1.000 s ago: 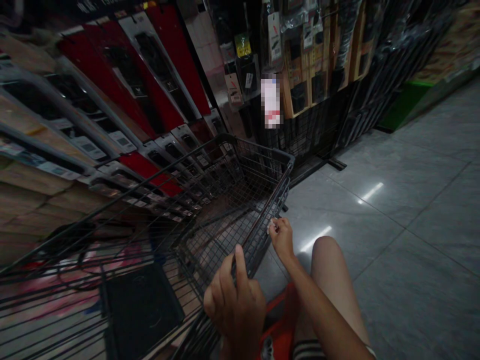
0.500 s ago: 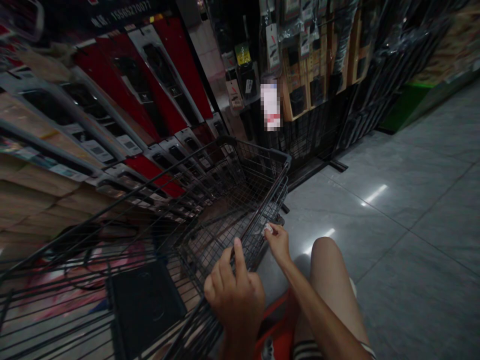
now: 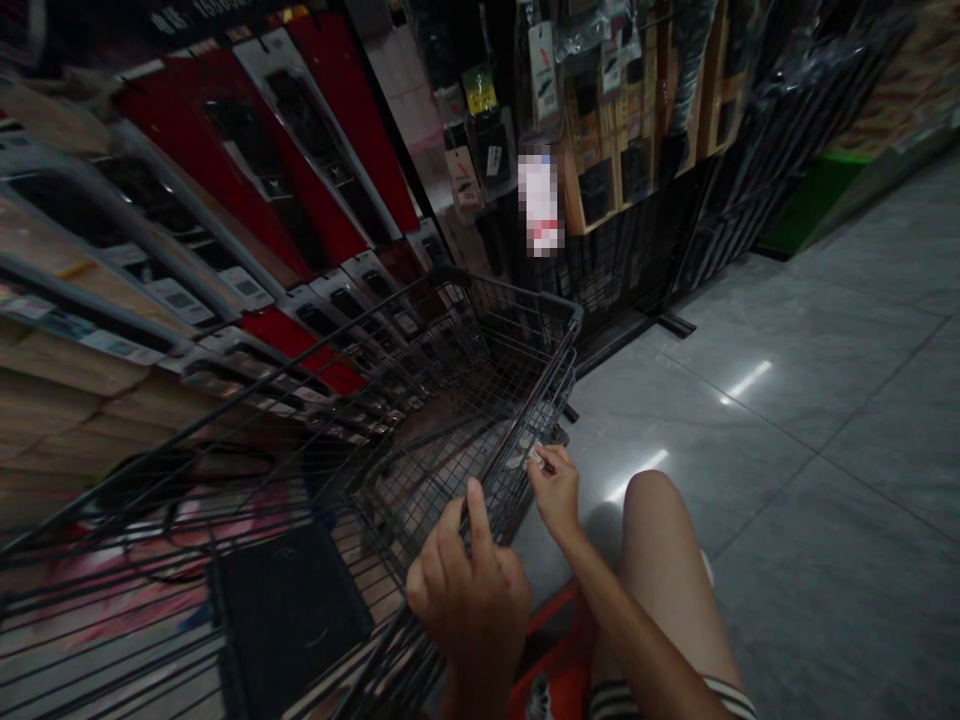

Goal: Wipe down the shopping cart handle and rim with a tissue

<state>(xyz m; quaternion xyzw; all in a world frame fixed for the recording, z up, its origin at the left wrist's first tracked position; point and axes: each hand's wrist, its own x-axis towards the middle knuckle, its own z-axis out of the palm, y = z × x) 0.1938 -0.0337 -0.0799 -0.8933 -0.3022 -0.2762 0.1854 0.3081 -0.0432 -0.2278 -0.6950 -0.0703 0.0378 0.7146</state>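
Note:
A dark wire shopping cart [image 3: 559, 308] stretches across the lower left and middle. My left hand [image 3: 472, 585] is curled over its near side rail, with the index finger raised along it. Just beyond, low against the outside of the same side, my right hand [image 3: 556, 488] pinches a small white wad [image 3: 535, 456], like a piece of tissue or cloth. Its fingertips are beside the mesh; whether they touch it I cannot tell. Pale marks or a label show on the mesh there.
A black panel [image 3: 289, 610] sits in the cart's near end, with something pink [image 3: 112, 590] left of it. Packaged goods [image 3: 330, 150] hang on the rack behind. My bent knee [image 3: 652, 520] is right of my hands, above grey floor tiles [image 3: 825, 400].
My right hand shifts very slightly, and less of the white wad shows between its fingers. The left hand stays in place. The view has tilted a little.

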